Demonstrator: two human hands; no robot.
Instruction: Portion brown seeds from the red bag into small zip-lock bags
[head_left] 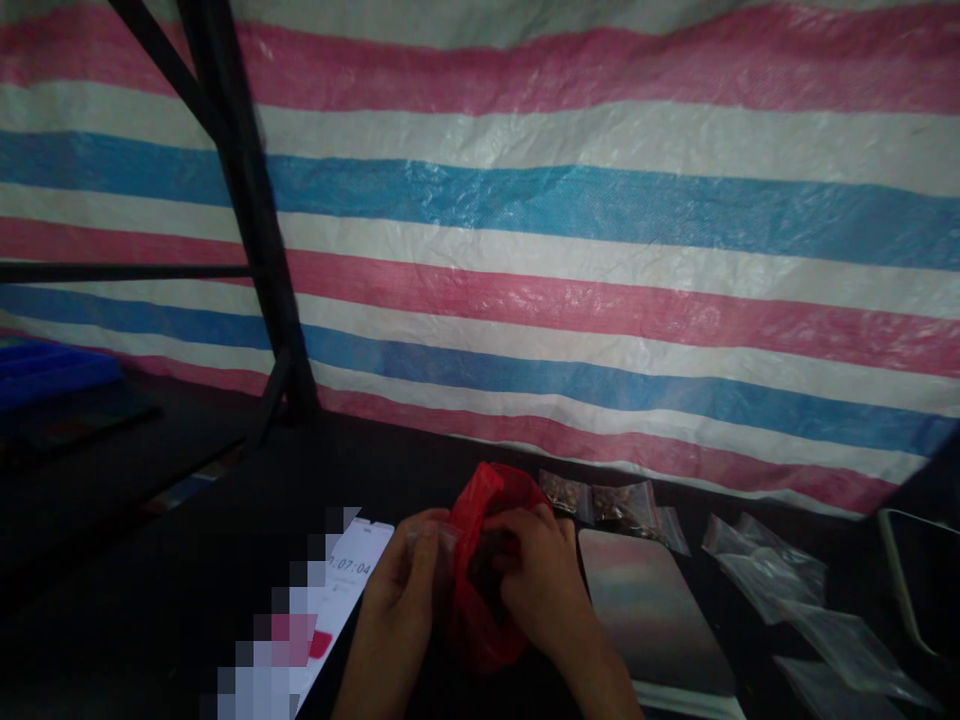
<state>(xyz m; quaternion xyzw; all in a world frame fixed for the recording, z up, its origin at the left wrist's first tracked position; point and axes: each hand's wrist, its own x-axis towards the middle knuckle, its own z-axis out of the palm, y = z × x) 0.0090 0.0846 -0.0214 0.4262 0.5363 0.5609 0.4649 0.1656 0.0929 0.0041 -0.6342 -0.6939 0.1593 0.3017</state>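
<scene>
A red plastic bag (480, 590) stands open between my two hands on a dark table. My left hand (401, 590) pinches a small clear plastic pouch (435, 540) against the bag's left side. My right hand (540, 585) is curled at the bag's mouth, fingers closed on its rim or on something inside; what is inside is too dark to name.
A metal scale platform (649, 610) lies right of my hands. Small clear bags of brown bits (600, 498) lie behind it, and empty clear pouches (787, 590) to the right. A lit phone (341, 590) lies left. A striped tarp (570, 250) and black frame post (247, 210) stand behind.
</scene>
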